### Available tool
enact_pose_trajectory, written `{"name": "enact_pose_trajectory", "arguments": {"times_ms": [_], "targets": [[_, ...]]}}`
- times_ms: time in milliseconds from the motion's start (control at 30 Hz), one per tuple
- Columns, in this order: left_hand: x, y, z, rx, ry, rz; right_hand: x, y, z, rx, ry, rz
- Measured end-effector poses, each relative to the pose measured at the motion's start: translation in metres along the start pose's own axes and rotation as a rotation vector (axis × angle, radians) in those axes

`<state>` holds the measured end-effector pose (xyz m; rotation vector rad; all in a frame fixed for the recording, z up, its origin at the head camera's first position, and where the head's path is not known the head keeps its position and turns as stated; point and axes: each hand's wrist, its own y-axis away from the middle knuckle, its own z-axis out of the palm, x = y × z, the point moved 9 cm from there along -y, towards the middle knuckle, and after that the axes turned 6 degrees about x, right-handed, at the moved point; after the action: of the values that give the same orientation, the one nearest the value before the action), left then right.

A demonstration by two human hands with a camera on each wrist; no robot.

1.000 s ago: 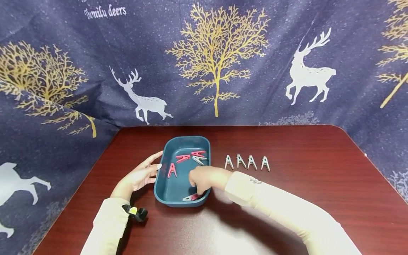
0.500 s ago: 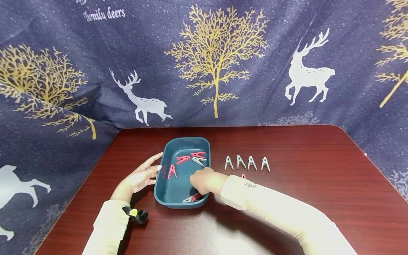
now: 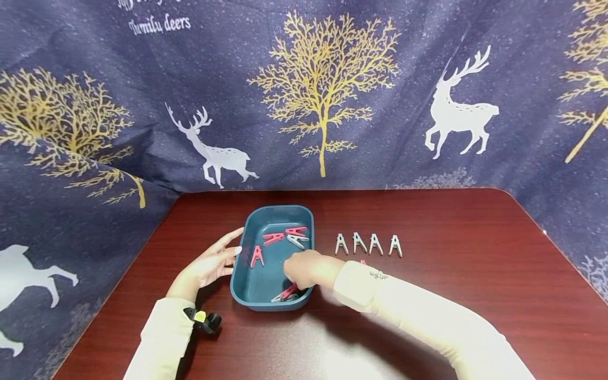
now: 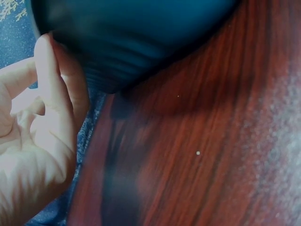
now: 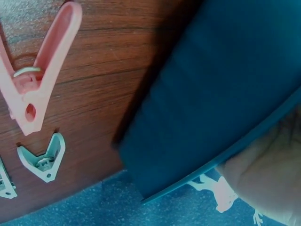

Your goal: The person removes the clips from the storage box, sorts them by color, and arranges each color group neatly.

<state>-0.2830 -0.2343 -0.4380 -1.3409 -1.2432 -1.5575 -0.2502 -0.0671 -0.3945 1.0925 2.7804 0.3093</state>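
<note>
"Fingers (image 4: pixel 49 75) of the left hand (image 3: pixel 205 267) are resting loosely against the outside of the blue box (image 3: pixel 260 277), steadying it, I'd guess. And the other side?"

"Its partner, the right hand (image 3: pixel 306 266), is hanging over the right wall into the box. One front pink clip (image 3: pixel 287 292) is showing right by its underside, but the knuckles are hiding the fingertips, so I cannot tell whether they are grasping it."

"How far along is this looking?"

"Partway, I'd judge. Four pale clips (image 3: pixel 341 243) are sitting in a row on the bench (image 3: pixel 456 237), right of the box. One lone pink clip (image 5: pixel 41 96) is lying nearer the person; in the head view the right sleeve (image 3: pixel 408 301) is covering most of it."

"So pale is well laid out and pink is barely starting. What is waiting?"

"Inside the box, three pink clips (image 3: pixel 273 238) and a single pale clip (image 3: pixel 297 240) are lying apart from the hand. Another pale piece (image 3: pixel 277 298) is poking out beside the front pink one. If everything is going onto the bench, all those are remaining."
</note>
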Motion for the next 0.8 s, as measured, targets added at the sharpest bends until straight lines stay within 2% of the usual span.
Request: {"name": "enact_pose_trajectory", "arguments": {"times_ms": [200, 467, 600, 800], "targets": [[-0.001, 0.002, 0.003, -0.014, 0.004, 0.006, 0.0, 0.004, -0.005, 0.032, -0.108, -0.046], [0.003, 0.0, 0.002, -0.006, -0.012, 0.02, -0.003, 0.011, -0.02, 0.133, -0.225, -0.188], [0.004, 0.0, 0.003, -0.007, -0.007, 0.015, 0.001, 0.014, -0.024, 0.156, -0.333, -0.207], [0.003, 0.0, 0.003, -0.009, -0.002, 0.008, 0.008, 0.019, -0.031, 0.237, -0.43, -0.235]]}}
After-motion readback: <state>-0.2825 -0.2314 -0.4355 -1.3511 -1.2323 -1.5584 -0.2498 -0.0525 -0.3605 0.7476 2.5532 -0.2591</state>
